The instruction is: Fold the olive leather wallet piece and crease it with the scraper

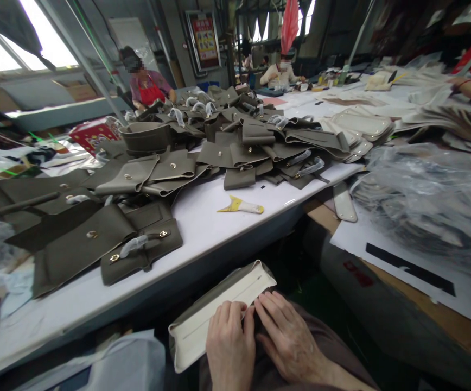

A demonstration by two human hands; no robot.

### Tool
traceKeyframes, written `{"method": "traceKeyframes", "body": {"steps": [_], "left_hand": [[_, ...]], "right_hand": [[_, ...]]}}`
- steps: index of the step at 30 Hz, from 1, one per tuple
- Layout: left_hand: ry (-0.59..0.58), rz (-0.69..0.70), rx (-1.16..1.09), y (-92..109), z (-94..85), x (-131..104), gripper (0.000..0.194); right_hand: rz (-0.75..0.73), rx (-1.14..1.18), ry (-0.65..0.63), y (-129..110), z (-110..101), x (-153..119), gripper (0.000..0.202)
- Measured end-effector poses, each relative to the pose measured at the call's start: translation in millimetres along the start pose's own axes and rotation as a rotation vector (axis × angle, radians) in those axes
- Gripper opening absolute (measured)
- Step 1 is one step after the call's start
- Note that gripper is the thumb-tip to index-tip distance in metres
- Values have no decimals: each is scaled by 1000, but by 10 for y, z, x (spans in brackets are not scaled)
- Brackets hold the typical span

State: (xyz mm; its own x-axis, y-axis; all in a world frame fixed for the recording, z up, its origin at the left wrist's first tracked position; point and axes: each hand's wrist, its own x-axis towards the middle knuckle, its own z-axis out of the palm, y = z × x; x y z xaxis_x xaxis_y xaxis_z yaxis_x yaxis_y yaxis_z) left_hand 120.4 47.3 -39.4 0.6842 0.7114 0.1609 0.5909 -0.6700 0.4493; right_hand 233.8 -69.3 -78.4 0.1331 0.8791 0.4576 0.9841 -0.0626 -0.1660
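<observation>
A bag body (pixel 203 321), dark grey-brown outside with a cream panel facing up, rests on my lap below the table edge. My left hand (pixel 231 339) is closed on its near edge, thumb and fingers pinching the rim. Right beside it, my right hand (pixel 282 331) grips the same edge nearer the far right corner, fingers bent over it. A narrow slit or seam line runs along the cream panel. The bag's underside and the fingertips are partly hidden.
On the white table (pixel 203 222) lie a yellow-and-white pointed tool (pixel 241 205), a bag with a wrapped handle (pixel 141 247) and a heap of grey-brown bag pieces (pixel 235 146). Plastic-covered panels (pixel 431 201) stand at right. Co-workers (pixel 150 87) sit across the table.
</observation>
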Motion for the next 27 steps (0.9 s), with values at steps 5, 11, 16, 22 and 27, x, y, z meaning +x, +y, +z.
{"method": "traceKeyframes", "body": {"steps": [5, 11, 16, 22, 27], "left_hand": [[28, -39, 14, -138, -99, -104, 19], [58, -70, 87, -352, -217, -250, 19], [74, -73, 137, -459, -295, -350, 17], [278, -101, -33, -490, -284, -443, 9], [627, -645, -657, -736, -100, -685, 24]], "right_hand": [[-27, 19, 6, -136, 0, 84, 50], [-60, 94, 29, -313, -6, 201, 45], [-113, 175, 49, -461, 29, 267, 45], [-199, 207, -13, -588, 88, 311, 47], [-242, 182, -76, -620, 111, 320, 52]]}}
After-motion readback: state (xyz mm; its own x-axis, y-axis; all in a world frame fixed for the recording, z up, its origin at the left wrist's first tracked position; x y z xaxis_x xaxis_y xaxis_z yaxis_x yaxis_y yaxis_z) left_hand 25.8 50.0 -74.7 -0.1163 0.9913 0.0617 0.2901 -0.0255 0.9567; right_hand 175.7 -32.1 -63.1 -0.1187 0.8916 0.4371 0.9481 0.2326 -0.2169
